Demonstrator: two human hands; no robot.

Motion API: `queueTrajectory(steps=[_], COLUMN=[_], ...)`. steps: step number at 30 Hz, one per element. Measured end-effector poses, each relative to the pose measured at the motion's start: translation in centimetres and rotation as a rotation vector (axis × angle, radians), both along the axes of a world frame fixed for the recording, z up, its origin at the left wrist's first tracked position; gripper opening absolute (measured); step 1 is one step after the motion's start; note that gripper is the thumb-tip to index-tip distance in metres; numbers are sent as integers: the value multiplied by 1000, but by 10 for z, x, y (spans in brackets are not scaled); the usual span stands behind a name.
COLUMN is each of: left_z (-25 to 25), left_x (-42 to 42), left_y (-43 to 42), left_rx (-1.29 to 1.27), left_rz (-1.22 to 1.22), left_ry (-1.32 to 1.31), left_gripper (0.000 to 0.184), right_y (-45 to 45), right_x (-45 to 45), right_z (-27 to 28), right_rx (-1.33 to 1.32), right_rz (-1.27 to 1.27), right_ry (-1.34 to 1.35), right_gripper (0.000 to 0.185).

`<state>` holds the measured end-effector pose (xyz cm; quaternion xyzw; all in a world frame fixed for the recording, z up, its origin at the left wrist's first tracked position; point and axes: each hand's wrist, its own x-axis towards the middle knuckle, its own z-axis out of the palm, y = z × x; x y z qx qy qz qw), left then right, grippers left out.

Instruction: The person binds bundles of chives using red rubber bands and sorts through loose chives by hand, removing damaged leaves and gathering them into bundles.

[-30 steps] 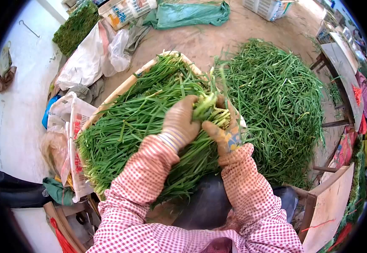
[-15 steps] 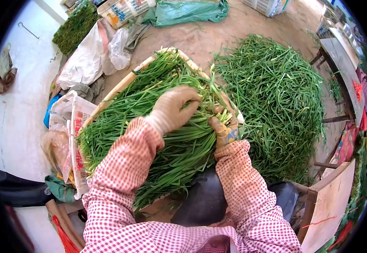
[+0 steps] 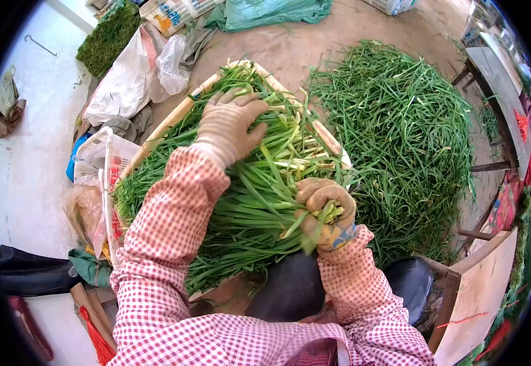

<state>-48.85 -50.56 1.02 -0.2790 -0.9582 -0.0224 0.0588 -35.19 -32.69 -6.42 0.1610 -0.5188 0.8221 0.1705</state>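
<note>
Long green chives with pale stem ends fill a container with a tan rim before me. My left hand, in a striped work glove, lies on the chives at the far side with its fingers spread. Closer to me on the right, my gloved right hand is closed around a bunch of chives. The cut stem ends stick out of that fist, and the leaves trail left over the pile.
A large heap of loose green leaves lies on the floor to the right. At left stand a white plastic basket and a white sack. A wooden stool is near right; a green bag lies at the back.
My left hand has moved away from my right hand, up and left onto the far chives, and its fingers have spread. My right hand has come nearer to me, still gripping chives.
</note>
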Motion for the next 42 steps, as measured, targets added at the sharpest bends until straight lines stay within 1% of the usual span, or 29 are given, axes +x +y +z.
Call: queueTrajectory(steps=[1, 3, 4, 7, 8, 9, 11, 13, 15, 16, 17, 19, 20, 21, 23, 25, 27, 28, 29, 30, 31, 32, 33, 35, 36, 37, 39, 41, 42], left_z=[1, 2, -7, -17, -17, -29, -56, -64, -68, -56, -63, -70, -64, -62, -61, -63, -66, -63, -57, -84, -77, -70, -63, -94, -90, -81, -62, -58, -70], left_x=[9, 21, 24, 18, 16, 10, 4, 7, 13, 21, 26, 34, 39, 44, 54, 56, 62, 69, 67, 59, 52, 46, 40, 42, 47, 42, 35, 20, 7], left_y=[-1, -1, 2, -5, -7, -10, -16, -19, -21, -14, -13, -8, -2, -1, -1, -2, -3, 4, 6, 3, 8, 13, 18, 16, 26, 21, 1, 0, -4], left_rx=[58, 466, 675, 763, 635, 636, 163, 193, 313, 302, 305, 773, 905, 911, 1076, 1091, 1098, 1084, 1005, 1081, 984, 883, 782, 1141, 1199, 1205, 1558, 1570, 1207], left_rz=[-101, -198, -130, -110, -109, -114, -547, -590, -412, -228, -227, 222, 303, 311, 350, 274, 133, 171, 174, 237, 306, 372, 433, 297, 302, 288, 149, 160, -133], left_ry=[95, -327, -487, -539, -556, -559, -119, -155, -244, -372, -373, -584, -683, -683, -683, -658, -614, -527, -570, -604, -591, -581, -577, -583, -471, -459, -941, -848, -840], left_gripper=[40, 37, 32, 27, 26, 26, 28, 28, 33, 32, 32, 33, 37, 37, 36, 35, 35, 35, 35, 34, 32, 36, 45, 41, 26, 26, 12, 14, 26], right_y=[1, -2, -2, -5, -4, -4, -7, -17, -17, -16, -19, -29, -32, -30, -24, -32, -36, -35, -31, -27, -27, -32, -38, -43, -40, -35, -24, -25, -28], right_x=[0, -1, -2, -3, -4, -6, -12, -16, -20, -21, -21, -22, -24, -25, -30, -33, -25, -26, -29, -31, -36, -43, -46, -44, -41, -39, -35, -30, -25], right_z=[2, 5, 8, 15, 12, 10, 3, -5, -9, -9, -8, -7, -15, -17, -18, -17, 10, 8, 8, 8, 9, 1, -6, -17, -17, -19, -13, -6, 0], right_rx=[54, 84, 100, 102, 121, 140, 86, -124, -79, -34, -31, -128, -108, -104, 409, 249, -303, -245, -244, -97, 53, 80, 86, -97, -90, -77, 15, -7, -135], right_rz=[15, 21, 31, 36, 39, 44, 80, 143, 104, 70, 72, -56, -99, -91, -396, -338, 52, 141, 151, 238, 320, 241, 241, 118, 116, 67, 36, 58, 160], right_ry=[75, 78, 104, 142, 117, 96, 35, -43, -59, -88, -90, -170, -133, -137, 24, -53, -173, -191, -174, -206, -232, -179, -151, -301, -284, -321, -343, -310, -231], right_gripper=[26, 26, 26, 26, 25, 25, 24, 27, 29, 31, 31, 35, 37, 37, 37, 52, 75, 90, 90, 86, 82, 66, 66, 50, 50, 44, 32, 27, 24])
